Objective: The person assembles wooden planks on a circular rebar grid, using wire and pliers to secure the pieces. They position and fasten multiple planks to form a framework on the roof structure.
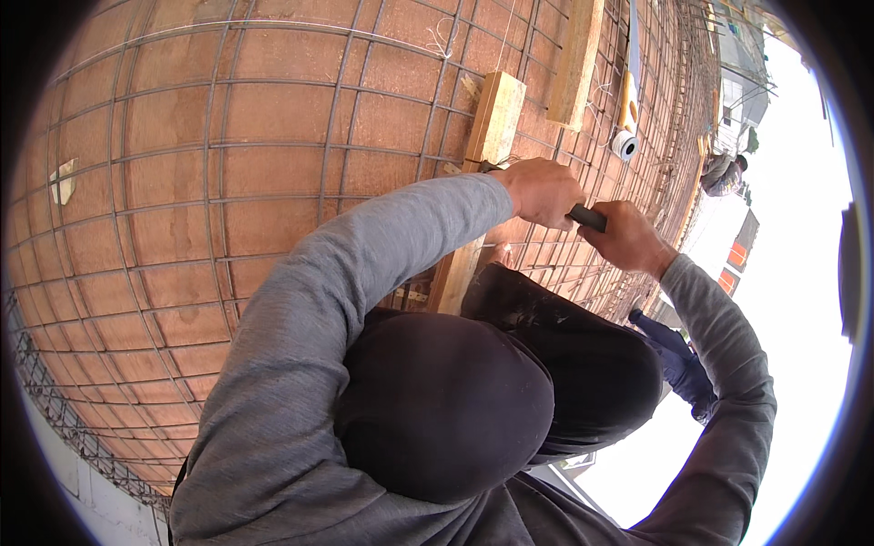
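Observation:
Both my hands are wrapped round a tool with a dark grip (587, 217); a stretch of the grip shows between them. My left hand (546, 193) closes round it beside a wooden beam (496, 114). My right hand (626, 238) grips its end, to the right and slightly nearer. A small dark end of something (490, 166) peeks out left of my left hand against the beam; my hand hides most of it, so the tool's kind is unclear. The beam lies on a rebar mesh (273, 146) and runs on beneath my left arm toward my knees.
Brown panels (282, 109) lie under the mesh. A second timber (575, 68), a handsaw (630, 91) and a white roll (625, 145) sit beyond my hands. One person (724, 175) crouches at the far right; another person's dark-clothed legs (674, 355) show beyond my knee.

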A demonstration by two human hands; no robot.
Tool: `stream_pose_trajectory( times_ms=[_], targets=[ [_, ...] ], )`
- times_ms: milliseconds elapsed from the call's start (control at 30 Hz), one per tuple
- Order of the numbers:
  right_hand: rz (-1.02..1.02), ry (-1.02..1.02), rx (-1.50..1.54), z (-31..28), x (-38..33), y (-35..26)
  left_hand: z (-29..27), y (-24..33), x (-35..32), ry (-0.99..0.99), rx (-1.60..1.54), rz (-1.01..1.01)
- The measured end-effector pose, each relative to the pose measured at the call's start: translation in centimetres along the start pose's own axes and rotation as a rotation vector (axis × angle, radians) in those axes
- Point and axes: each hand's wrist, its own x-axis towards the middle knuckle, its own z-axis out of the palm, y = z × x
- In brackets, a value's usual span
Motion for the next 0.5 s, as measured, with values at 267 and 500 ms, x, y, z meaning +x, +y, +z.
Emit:
stream_pose_trajectory(
  times_ms=[267, 500],
  targets=[
    [-0.355, 0.205, -0.279, -4.5, 0.2, 0.3, 0.0, -0.5, 0.6, 0.312, -0.014, -0.044],
    [-0.63, 0.293, -0.639, -5.2, 2.1, 1.4, -2.3, 0.0, 1.0, 0.071, -0.061, -0.336]
  ],
)
